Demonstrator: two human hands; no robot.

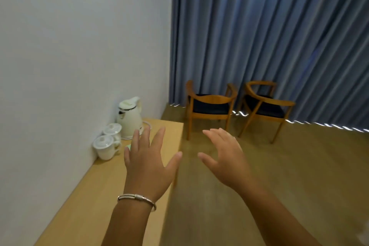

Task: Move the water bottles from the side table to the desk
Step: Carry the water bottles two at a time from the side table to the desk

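Head view: left hand (148,163) and right hand (223,158), both spread and holding nothing, above desk (95,191); no bottles visible. Step: probably locating them at the side table.

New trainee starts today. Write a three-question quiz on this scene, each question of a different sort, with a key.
1. True or false: the left hand holds a water bottle.
2. What stands nearest the kettle on the desk? A) lidded cups B) a laptop C) a lamp
3. Fill in: two wooden ____ stand before the curtain.

Key: 1 false, both it and the right hand are open and empty, no bottle in view; 2 A, the lidded cups; 3 chairs.
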